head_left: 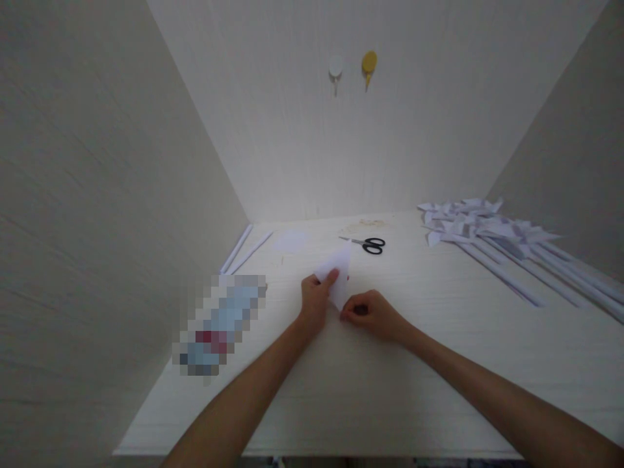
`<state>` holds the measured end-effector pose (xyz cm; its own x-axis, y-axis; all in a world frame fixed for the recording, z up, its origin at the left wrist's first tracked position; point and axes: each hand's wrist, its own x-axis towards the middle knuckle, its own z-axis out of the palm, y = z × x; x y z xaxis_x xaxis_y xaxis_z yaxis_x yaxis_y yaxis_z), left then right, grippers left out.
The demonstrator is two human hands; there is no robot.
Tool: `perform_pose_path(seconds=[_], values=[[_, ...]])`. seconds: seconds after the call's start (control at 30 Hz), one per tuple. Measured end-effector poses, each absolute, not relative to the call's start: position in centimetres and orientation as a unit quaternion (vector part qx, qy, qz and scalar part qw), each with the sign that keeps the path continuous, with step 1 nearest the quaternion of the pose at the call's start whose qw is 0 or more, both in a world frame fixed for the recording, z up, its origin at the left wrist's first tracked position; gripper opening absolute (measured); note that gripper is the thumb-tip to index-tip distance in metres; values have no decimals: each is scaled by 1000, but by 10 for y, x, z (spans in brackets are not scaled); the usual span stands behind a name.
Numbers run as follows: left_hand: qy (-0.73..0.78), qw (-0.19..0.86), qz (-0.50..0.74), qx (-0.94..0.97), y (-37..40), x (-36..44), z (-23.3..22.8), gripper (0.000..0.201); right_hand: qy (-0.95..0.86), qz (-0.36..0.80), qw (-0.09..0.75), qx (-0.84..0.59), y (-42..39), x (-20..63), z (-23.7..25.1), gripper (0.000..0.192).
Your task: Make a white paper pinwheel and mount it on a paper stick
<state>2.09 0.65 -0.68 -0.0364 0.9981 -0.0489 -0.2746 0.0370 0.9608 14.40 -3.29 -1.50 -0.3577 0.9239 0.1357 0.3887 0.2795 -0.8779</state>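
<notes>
Two hands on folded paper

Left hand [316, 300] and right hand [373, 314] both pinch the white paper [336, 273] (scissors [369, 244] lie beyond).

White paper [337, 273], black-handled scissors [369, 244]

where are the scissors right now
In the head view the scissors lie flat on the table toward its back edge, just beyond the folded white paper that both hands hold.
</notes>
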Motion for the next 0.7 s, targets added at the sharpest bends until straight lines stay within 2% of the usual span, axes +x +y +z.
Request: perform_pose_path(seconds=[0.13,0.27,0.37,0.53,0.7], values=[[431,567,606,355,12,17,-6,31,-733,367,343,-459,-30,151,-13,17],[437,550,601,381,13,12,-4,37,-707,145,357,-593,13,184,-1,19],[446,516,595,425,12,9,-3,36,-728,22,216,-650,53,206,10,23],[446,492,570,484,13,4,-1,29,-735,54,138,-661,86,214,13,15],[412,511,540,527,16,-3,1,29,-728,105,119,-667,85,214,13,3]])
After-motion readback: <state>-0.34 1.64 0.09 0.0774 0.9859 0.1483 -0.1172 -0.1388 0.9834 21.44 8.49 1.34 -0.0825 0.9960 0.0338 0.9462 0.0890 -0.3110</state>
